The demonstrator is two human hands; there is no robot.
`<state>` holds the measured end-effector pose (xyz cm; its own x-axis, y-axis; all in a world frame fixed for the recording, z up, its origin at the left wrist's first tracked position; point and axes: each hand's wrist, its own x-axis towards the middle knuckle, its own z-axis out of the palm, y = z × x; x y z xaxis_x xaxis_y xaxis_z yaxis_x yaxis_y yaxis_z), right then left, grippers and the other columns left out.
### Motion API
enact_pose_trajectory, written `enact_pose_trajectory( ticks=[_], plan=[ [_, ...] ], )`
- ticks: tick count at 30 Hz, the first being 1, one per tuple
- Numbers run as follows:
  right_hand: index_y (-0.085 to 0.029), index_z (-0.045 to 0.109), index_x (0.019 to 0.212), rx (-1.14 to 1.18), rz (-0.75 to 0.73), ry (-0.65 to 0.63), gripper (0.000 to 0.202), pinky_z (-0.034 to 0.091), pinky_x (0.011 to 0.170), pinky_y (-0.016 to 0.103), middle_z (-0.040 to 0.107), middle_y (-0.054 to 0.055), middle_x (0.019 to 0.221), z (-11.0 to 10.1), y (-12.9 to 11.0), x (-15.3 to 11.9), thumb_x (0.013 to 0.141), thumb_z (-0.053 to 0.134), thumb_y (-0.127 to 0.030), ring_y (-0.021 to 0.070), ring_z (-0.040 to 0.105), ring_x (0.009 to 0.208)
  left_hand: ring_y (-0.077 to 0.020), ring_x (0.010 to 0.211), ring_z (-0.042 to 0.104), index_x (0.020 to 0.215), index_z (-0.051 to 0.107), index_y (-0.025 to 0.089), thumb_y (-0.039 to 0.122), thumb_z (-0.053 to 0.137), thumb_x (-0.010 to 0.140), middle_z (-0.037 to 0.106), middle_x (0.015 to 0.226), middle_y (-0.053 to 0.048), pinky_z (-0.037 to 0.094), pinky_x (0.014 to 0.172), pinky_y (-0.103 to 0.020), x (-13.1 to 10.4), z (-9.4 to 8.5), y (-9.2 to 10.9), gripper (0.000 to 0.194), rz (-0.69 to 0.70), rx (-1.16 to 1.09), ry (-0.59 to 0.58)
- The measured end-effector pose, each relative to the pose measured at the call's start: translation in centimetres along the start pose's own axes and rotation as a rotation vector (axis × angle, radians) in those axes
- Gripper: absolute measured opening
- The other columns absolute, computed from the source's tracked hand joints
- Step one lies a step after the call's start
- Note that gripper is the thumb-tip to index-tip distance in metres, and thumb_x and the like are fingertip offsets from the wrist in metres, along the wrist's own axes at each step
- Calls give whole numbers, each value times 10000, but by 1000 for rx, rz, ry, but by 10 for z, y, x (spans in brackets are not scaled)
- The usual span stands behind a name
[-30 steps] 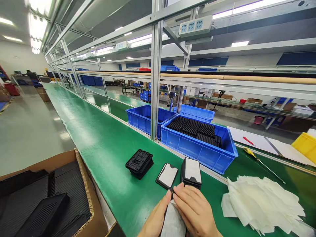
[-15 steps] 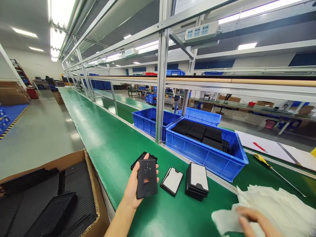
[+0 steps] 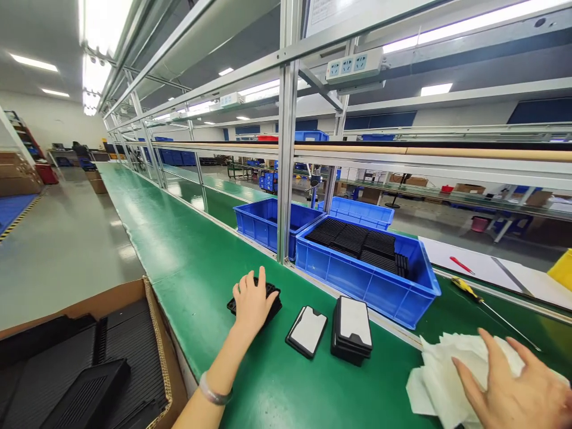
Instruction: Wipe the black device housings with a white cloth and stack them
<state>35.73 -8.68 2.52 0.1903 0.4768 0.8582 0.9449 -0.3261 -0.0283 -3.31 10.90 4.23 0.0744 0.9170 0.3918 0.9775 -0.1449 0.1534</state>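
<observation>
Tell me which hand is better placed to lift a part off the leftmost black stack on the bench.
Left, most likely: the left hand is over that black stack. The right hand is over the white sheets, with white-topped parts between.

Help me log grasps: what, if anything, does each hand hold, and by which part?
Left hand, over black parts: hold cannot be told. Right hand, open over white sheets: nothing visibly held.

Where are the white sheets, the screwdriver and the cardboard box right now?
White sheets (image 3: 438, 374), head view: the pile's left part.
Screwdriver (image 3: 466, 289), head view: its yellow handle.
Cardboard box (image 3: 120, 296), head view: inside of its far wall.
</observation>
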Motion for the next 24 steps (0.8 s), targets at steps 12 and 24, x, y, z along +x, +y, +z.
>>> enact_pose_trajectory(
  ticks=[12, 24],
  plan=[
    [-202, 534, 1222, 397, -385, -147, 340, 487, 802, 421, 587, 125, 1149, -7, -122, -21, 968, 406, -388, 255, 603, 1013, -341, 1051, 538, 1492, 258, 53, 295, 613, 790, 588, 1137, -191, 431, 935, -480, -67, 27, 50, 823, 190, -376, -194],
    [-196, 566, 1059, 1219, -293, -302, 174, 544, 702, 227, 595, 58, 924, -45, -197, 2, 919, 497, -119, 144, 618, 841, -308, 1111, 606, 1071, 633, 144, 511, 775, 716, 687, 1097, -127, 460, 993, -403, -116, -31, 64, 531, -507, -2270, -812]
  ],
)
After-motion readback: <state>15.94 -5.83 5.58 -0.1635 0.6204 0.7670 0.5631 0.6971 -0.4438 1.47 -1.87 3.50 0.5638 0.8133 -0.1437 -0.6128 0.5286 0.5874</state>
